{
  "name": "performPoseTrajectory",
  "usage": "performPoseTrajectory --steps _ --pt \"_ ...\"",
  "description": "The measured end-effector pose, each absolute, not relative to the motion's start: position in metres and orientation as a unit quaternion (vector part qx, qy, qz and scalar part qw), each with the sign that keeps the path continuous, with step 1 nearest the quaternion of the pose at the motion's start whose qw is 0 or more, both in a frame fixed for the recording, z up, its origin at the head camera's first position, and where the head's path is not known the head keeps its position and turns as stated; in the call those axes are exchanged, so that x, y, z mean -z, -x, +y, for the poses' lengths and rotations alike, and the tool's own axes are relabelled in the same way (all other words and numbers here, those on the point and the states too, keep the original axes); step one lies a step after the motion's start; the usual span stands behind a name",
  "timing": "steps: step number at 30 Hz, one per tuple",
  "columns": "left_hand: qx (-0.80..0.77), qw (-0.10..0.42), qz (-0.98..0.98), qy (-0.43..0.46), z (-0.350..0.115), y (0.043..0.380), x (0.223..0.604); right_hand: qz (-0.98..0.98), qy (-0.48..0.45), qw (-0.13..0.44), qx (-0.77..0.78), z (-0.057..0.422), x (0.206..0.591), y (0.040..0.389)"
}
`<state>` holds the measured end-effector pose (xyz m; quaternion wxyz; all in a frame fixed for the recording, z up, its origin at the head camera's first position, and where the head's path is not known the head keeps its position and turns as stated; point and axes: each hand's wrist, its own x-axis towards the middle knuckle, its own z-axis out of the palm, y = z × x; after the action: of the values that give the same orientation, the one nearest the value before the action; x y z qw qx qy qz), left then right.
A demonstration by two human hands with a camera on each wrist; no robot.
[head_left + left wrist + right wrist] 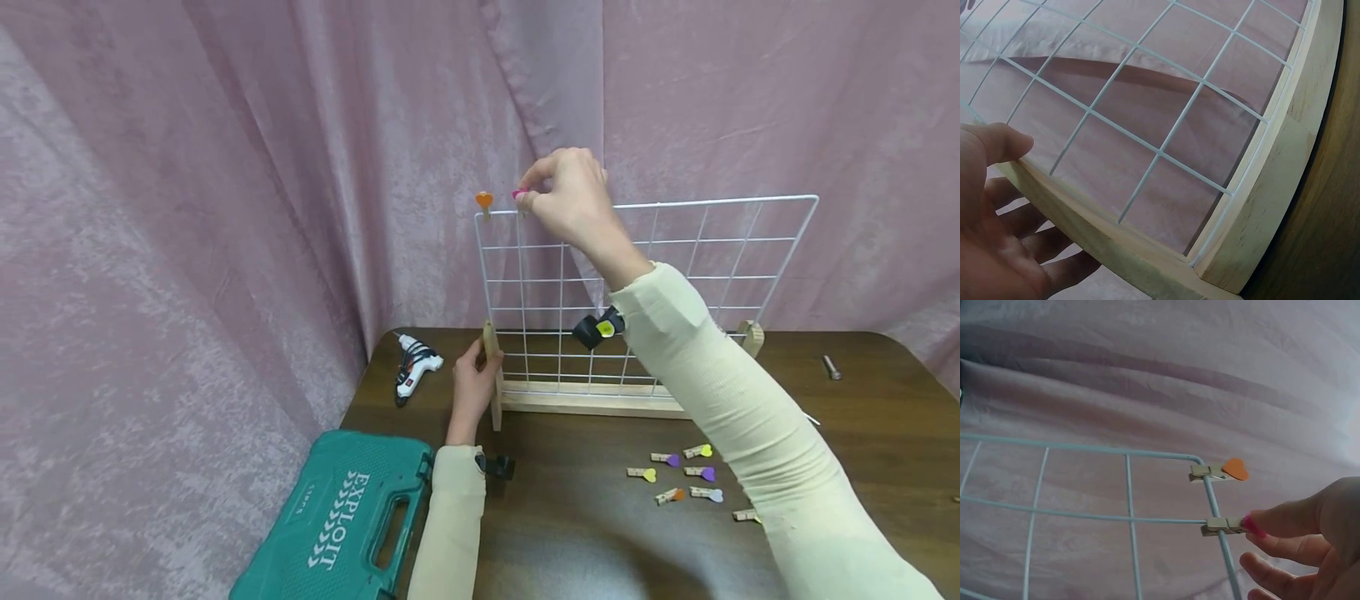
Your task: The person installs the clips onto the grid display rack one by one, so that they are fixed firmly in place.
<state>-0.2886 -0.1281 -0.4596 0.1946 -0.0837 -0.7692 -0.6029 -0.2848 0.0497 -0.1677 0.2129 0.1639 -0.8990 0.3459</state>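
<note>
A white wire grid (pixel 712 201) stands upright in a wooden stand (pixel 592 403). My right hand (pixel 573 196) is at the grid's top wire, pinching a small wooden clothespin (pixel 1215 526) with a pink heart between thumb and forefinger. In the right wrist view that clothespin's jaws sit over the wire. Beside it, a clothespin with an orange heart (pixel 483 200) is clipped near the top left corner. Lower down, my left hand (pixel 472 387) grips the stand's left wooden upright (pixel 1104 240), thumb on one side and fingers on the other.
Several heart clothespins (pixel 642 474) lie on the brown table (pixel 555 508) in front of the stand, partly behind the right sleeve. A green toolcase (pixel 322 508) and a white glue gun (pixel 415 367) are at left. A small metal cylinder (pixel 832 367) lies at right.
</note>
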Motion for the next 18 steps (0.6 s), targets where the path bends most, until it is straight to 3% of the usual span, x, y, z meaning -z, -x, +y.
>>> performPoseTrajectory --steps 6,18 --pt "0.603 0.187 -0.772 0.077 -0.128 0.288 0.459 -0.892 -0.19 0.202 -0.356 0.062 0.163 0.274" --pt "0.603 0.179 -0.774 0.069 -0.12 0.293 0.458 -0.85 -0.243 0.279 -0.375 0.114 0.17 0.235"
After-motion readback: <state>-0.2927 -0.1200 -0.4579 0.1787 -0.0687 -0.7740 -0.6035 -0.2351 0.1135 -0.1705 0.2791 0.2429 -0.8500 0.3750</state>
